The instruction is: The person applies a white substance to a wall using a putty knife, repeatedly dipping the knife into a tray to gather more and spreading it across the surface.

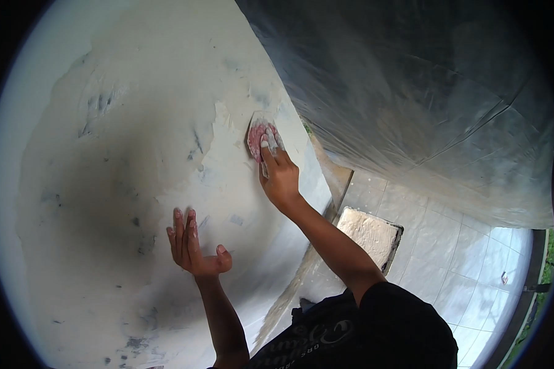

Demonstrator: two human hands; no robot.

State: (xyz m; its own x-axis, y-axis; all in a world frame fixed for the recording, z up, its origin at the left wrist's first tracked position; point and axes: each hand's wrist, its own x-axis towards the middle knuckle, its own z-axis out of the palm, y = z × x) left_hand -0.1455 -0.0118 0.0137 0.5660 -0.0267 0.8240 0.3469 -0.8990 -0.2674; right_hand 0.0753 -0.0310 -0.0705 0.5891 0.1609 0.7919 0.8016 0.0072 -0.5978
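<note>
My right hand grips a flat putty scraper, reddish in the middle and smeared with white. Its blade lies close against the pale wall, near the wall's right-hand edge. A lighter, ragged-edged layer of putty shows on the wall just left of the scraper. Lower down, my left hand is raised with fingers stretched and thumb apart, holding nothing. Its fingertips overlap the wall in this view, and whitish residue marks them. Dark scuffs and patches dot the wall's surface.
A rectangular tray of cream-coloured material stands on the tiled floor beyond my right forearm. Grey plastic sheeting hangs along the right, with folds in it. At the far right, a dark edge borders green grass.
</note>
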